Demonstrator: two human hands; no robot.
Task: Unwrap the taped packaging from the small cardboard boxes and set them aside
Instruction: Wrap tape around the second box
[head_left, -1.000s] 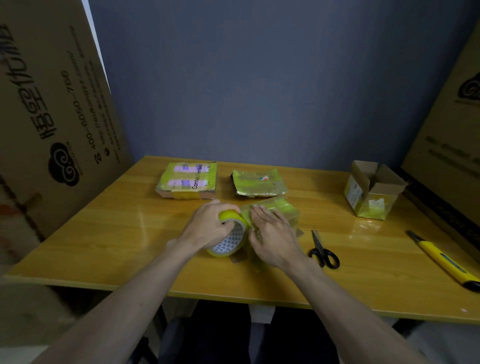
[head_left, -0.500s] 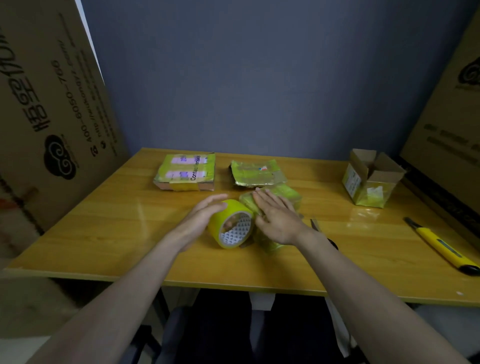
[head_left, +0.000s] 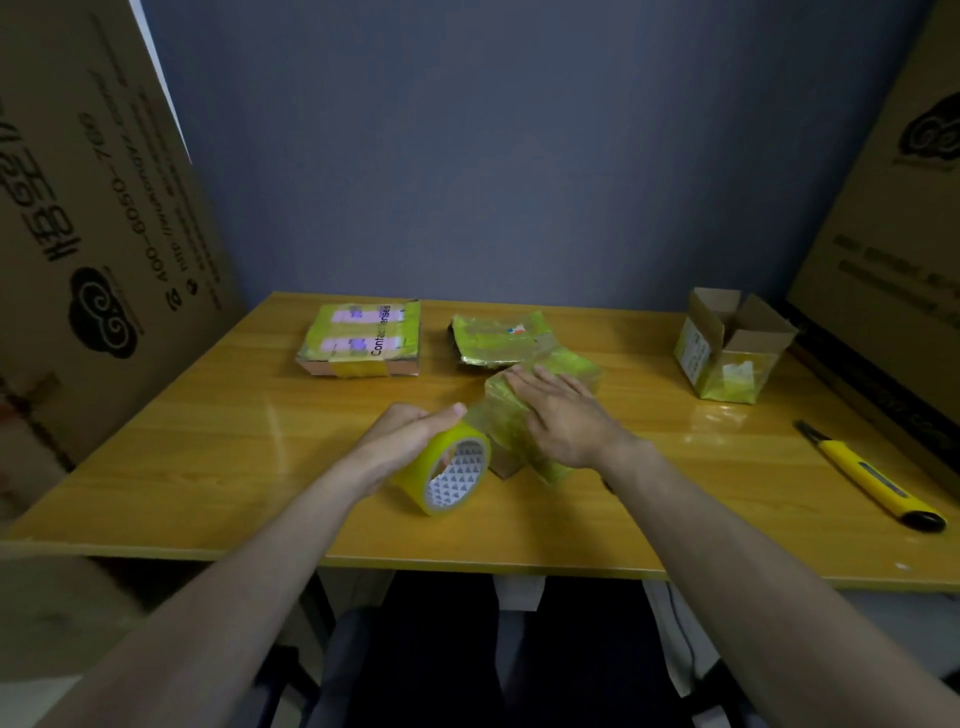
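The right hand (head_left: 563, 415) lies flat with straight fingers on the tape-wrapped small box (head_left: 540, 410) at the middle of the worktop (head_left: 208, 457), apparently pinning it so it cannot slide. The left hand (head_left: 402, 436), just left of it, has its fingers curled around the yellow tape roll (head_left: 447, 473), probably to keep the strip taut. Two more wrapped parcels (head_left: 363, 340) wait at the far side, out of the way.

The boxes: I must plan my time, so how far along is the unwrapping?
Done: one open box at far right. In hand: right hand presses flat on a wrapped box; left hand grips the tape roll. Left: two wrapped packages at the back.
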